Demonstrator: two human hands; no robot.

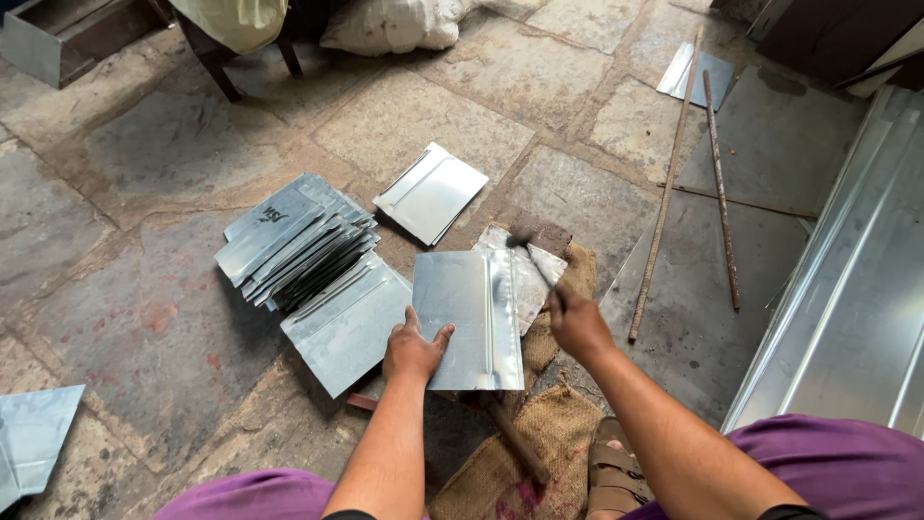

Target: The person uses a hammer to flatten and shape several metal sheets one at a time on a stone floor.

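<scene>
On the stone floor, between the knees of the person, the left hand [414, 349] lies flat with spread fingers on the near left corner of a rectangular sheet-metal piece [469, 318]; it presses the piece down and does not close around it. This piece has its long axis going away from the person, nearly upright in the view, and a folded seam runs along its right edge in the same direction. The right hand [577, 323] is clenched around the handle of a hammer [539, 262]. The handle points away and to the left, and the dark head is above the far right corner of the piece; whether it touches the metal I cannot tell.

Under the piece there is a burlap sack [539, 443], and a wooden bar [515, 438] shows below the near edge of the piece. Just left of the piece lies another flat sheet [342, 327], and behind that a fanned stack of similar sheets [294, 241]. One more single folded sheet [430, 193] lies farther away. To the right, two long thin rods [693, 173] lie on the floor, pointing mostly away from the person. At the far right are long metal channel sections [857, 289]. At the top left corner stands an open metal box [58, 34]; what is inside I cannot see.
</scene>
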